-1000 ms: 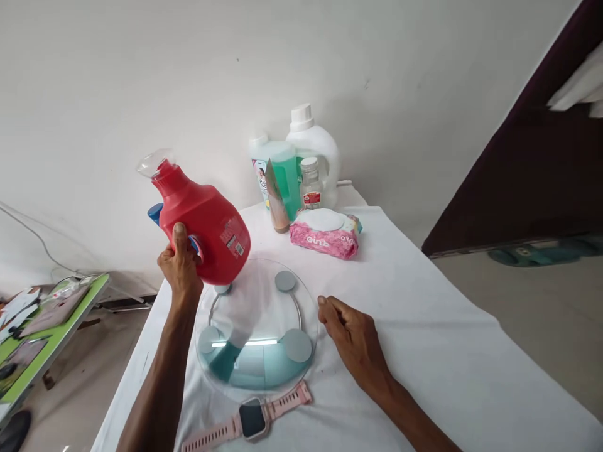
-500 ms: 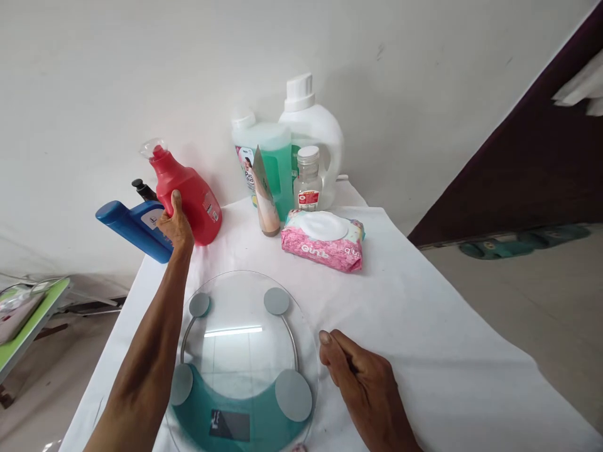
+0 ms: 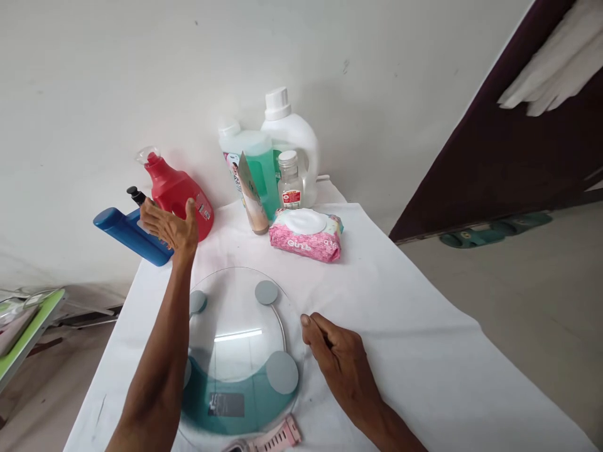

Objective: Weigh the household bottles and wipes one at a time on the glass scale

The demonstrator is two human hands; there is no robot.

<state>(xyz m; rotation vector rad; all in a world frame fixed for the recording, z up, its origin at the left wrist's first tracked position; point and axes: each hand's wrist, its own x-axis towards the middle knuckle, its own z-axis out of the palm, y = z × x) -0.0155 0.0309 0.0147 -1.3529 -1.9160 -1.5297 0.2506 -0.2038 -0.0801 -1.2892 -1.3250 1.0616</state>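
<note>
A red detergent bottle (image 3: 181,191) with a clear cap stands at the back left of the white-covered table (image 3: 400,314). My left hand (image 3: 170,227) hovers just in front of it, fingers spread apart and holding nothing. Beside the hand a blue bottle (image 3: 127,234) lies on its side over the table's left edge. A round glass scale (image 3: 238,351) with a teal base lies in front of me. My right hand (image 3: 335,356) rests on the cloth at the scale's right rim, fingers curled loosely with nothing visible in them.
Against the wall stand a white jug (image 3: 291,139), a green-liquid bottle (image 3: 252,169), a small clear bottle (image 3: 289,182) and a brown tube (image 3: 252,198). A pink wipes pack (image 3: 305,233) lies before them. A pink watch strap (image 3: 273,437) lies near the front edge. A green desk (image 3: 21,326) stands left.
My left hand carried the red bottle from above the scale to the back left, set it upright and let go. The right hand stayed put.
</note>
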